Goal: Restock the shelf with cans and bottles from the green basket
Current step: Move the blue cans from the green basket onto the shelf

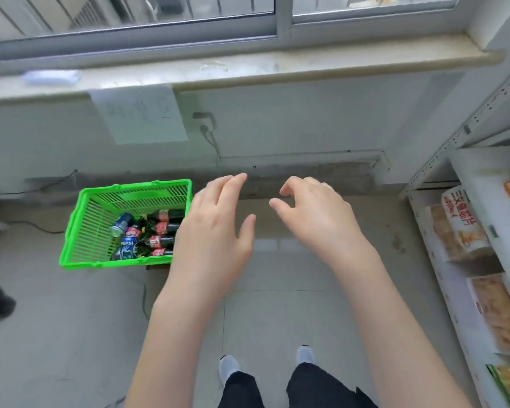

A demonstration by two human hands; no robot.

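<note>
Green basket (pixel 80 231) holds two cans (pixel 121 224), four bottles (pixel 162 228); both hands' fingers (pixel 233 184) apart, empty

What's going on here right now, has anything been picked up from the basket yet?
Nothing is in hand. The person stands on the tiled floor with both hands out in front, the left hand and the right hand both open and empty. The green basket sits on the floor to their left, holding Pepsi cans and cola bottles. The white shelf on the right holds snack packs.
</note>
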